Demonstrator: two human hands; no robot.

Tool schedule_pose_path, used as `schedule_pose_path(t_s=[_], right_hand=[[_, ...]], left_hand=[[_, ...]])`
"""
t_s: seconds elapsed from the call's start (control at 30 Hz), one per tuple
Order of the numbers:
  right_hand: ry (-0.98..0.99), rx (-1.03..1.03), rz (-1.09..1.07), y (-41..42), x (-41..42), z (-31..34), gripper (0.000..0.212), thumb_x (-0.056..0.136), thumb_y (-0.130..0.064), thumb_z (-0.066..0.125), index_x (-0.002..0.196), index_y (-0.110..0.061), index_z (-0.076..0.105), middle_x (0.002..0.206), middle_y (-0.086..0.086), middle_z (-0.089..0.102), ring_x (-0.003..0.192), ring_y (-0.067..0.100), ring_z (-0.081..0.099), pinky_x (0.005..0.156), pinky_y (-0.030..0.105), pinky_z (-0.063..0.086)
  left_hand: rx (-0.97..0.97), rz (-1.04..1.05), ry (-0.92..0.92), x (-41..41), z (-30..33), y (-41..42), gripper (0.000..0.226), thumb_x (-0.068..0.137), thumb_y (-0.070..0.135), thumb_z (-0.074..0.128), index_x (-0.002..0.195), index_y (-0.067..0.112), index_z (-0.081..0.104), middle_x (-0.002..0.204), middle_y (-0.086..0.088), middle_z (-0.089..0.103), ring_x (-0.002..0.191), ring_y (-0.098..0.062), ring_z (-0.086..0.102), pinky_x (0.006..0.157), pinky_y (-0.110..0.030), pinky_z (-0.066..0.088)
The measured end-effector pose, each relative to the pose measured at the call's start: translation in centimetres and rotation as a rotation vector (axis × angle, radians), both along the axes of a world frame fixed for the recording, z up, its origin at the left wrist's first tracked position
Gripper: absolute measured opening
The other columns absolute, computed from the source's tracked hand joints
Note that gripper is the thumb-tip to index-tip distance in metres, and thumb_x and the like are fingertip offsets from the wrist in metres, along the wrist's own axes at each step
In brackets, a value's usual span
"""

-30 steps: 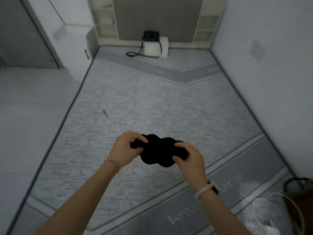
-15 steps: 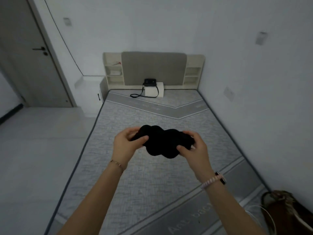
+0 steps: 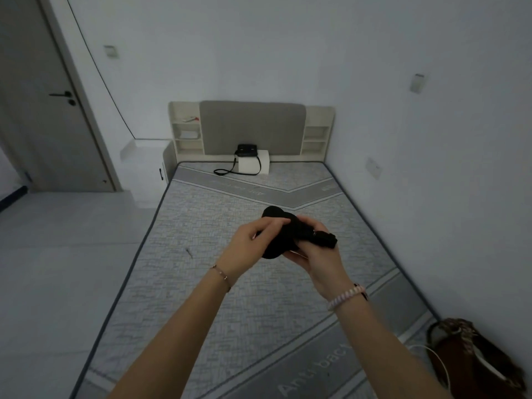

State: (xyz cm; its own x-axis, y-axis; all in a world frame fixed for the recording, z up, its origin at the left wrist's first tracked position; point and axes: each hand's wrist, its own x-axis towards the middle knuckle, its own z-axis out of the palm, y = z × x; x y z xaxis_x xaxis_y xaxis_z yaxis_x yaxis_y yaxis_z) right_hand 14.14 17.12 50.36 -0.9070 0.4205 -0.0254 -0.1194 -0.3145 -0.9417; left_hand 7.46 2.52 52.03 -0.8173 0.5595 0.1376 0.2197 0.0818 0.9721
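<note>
A black padded eye mask (image 3: 280,234) is held in the air above a bare grey mattress (image 3: 201,283). It is now folded over, one rounded lobe sticking up and its strap end poking out to the right. My left hand (image 3: 253,243) pinches the mask from the left with thumb and fingers. My right hand (image 3: 316,254) cups and grips it from below and the right. Part of the mask is hidden between my fingers.
A black shoulder bag (image 3: 246,152) and a white box (image 3: 254,165) sit at the head of the bed by the grey headboard (image 3: 253,128). A brown bag (image 3: 472,355) with a white cable lies at the bed's near right corner. A door (image 3: 43,110) stands at left.
The mask was spread wide between both hands; now it is folded together and my hands have closed in on each other. The camera has tilted up slightly.
</note>
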Motion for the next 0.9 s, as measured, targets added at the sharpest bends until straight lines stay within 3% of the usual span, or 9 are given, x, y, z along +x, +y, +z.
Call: schedule_pose_path(t_s=[0.07, 0.13, 0.3, 0.4, 0.5, 0.6, 0.7, 0.8, 0.9], right_hand=[[0.004, 0.002, -0.007, 0.0, 0.3, 0.0, 0.028, 0.088, -0.002, 0.067, 0.113, -0.016, 0.064, 0.116, 0.015, 0.07, 0.104, 0.027, 0.072, 0.077, 0.036, 0.061], [0.001, 0.016, -0.023, 0.0, 0.6, -0.1, 0.028, 0.088, 0.0, 0.067, 0.112, -0.012, 0.063, 0.114, 0.018, 0.07, 0.102, 0.027, 0.073, 0.074, 0.035, 0.062], [-0.032, 0.11, -0.12, 0.2, 0.9, -0.6, 0.017, 0.087, 0.005, 0.066, 0.095, -0.009, 0.061, 0.105, 0.023, 0.068, 0.096, 0.031, 0.072, 0.069, 0.038, 0.063], [-0.031, 0.111, -0.172, 0.9, 1.4, -0.7, 0.015, 0.088, -0.001, 0.068, 0.102, -0.001, 0.062, 0.105, 0.021, 0.07, 0.098, 0.029, 0.072, 0.077, 0.039, 0.062], [-0.022, 0.002, -0.161, 2.2, 2.3, -0.7, 0.011, 0.091, -0.006, 0.064, 0.102, -0.004, 0.066, 0.104, 0.01, 0.074, 0.109, 0.027, 0.068, 0.089, 0.041, 0.057], [0.046, -0.246, -0.075, 3.4, 3.2, -0.2, 0.015, 0.096, -0.013, 0.056, 0.104, -0.006, 0.067, 0.103, 0.008, 0.076, 0.105, 0.024, 0.067, 0.093, 0.04, 0.051], [0.089, -0.435, -0.059, 4.4, 3.9, 0.3, 0.017, 0.093, -0.008, 0.055, 0.083, -0.008, 0.068, 0.087, 0.007, 0.073, 0.092, 0.022, 0.065, 0.095, 0.04, 0.048], [0.11, -0.444, -0.026, 5.9, 4.9, 0.5, 0.028, 0.089, -0.005, 0.055, 0.063, -0.012, 0.062, 0.069, 0.006, 0.066, 0.082, 0.023, 0.063, 0.091, 0.041, 0.048], [0.093, -0.413, 0.033, 7.0, 5.8, 0.7, 0.029, 0.083, -0.01, 0.06, 0.056, -0.014, 0.051, 0.06, 0.007, 0.058, 0.075, 0.025, 0.062, 0.088, 0.041, 0.048]], left_hand=[[0.061, -0.014, -0.161, 0.3, 0.0, 0.0, 0.031, 0.102, 0.025, 0.048, 0.115, 0.03, 0.076, 0.119, 0.005, 0.071, 0.116, -0.014, 0.064, 0.096, -0.034, 0.057], [0.089, -0.017, -0.169, 0.3, -0.3, 0.0, 0.033, 0.099, 0.013, 0.052, 0.116, 0.028, 0.075, 0.124, 0.002, 0.069, 0.119, -0.019, 0.063, 0.1, -0.041, 0.056], [0.169, -0.001, -0.223, 1.1, -1.5, 0.4, 0.035, 0.093, 0.003, 0.062, 0.112, 0.028, 0.076, 0.13, -0.003, 0.065, 0.119, -0.025, 0.064, 0.095, -0.047, 0.058], [0.261, 0.021, -0.318, 1.4, -2.0, 0.5, 0.035, 0.092, -0.001, 0.062, 0.11, 0.025, 0.077, 0.13, -0.01, 0.067, 0.119, -0.03, 0.066, 0.092, -0.044, 0.06], [0.346, 0.041, -0.422, 1.3, -1.8, 0.0, 0.036, 0.092, -0.006, 0.061, 0.114, 0.018, 0.074, 0.126, -0.012, 0.07, 0.115, -0.03, 0.068, 0.084, -0.037, 0.062], [0.392, 0.037, -0.465, 1.3, -1.3, -0.3, 0.036, 0.091, -0.008, 0.059, 0.115, 0.014, 0.073, 0.125, -0.012, 0.07, 0.111, -0.028, 0.069, 0.08, -0.033, 0.062], [0.41, 0.074, -0.478, 0.7, -1.2, -0.8, 0.035, 0.092, -0.009, 0.058, 0.111, 0.015, 0.074, 0.125, -0.012, 0.07, 0.112, -0.03, 0.068, 0.079, -0.034, 0.061], [0.408, 0.116, -0.476, -0.1, -1.4, -1.6, 0.034, 0.092, -0.008, 0.059, 0.109, 0.017, 0.075, 0.127, -0.012, 0.069, 0.115, -0.032, 0.067, 0.078, -0.035, 0.06], [0.368, 0.144, -0.438, -0.3, -1.4, -2.1, 0.035, 0.09, -0.007, 0.061, 0.11, 0.018, 0.074, 0.124, -0.012, 0.07, 0.112, -0.031, 0.068, 0.076, -0.034, 0.061]])
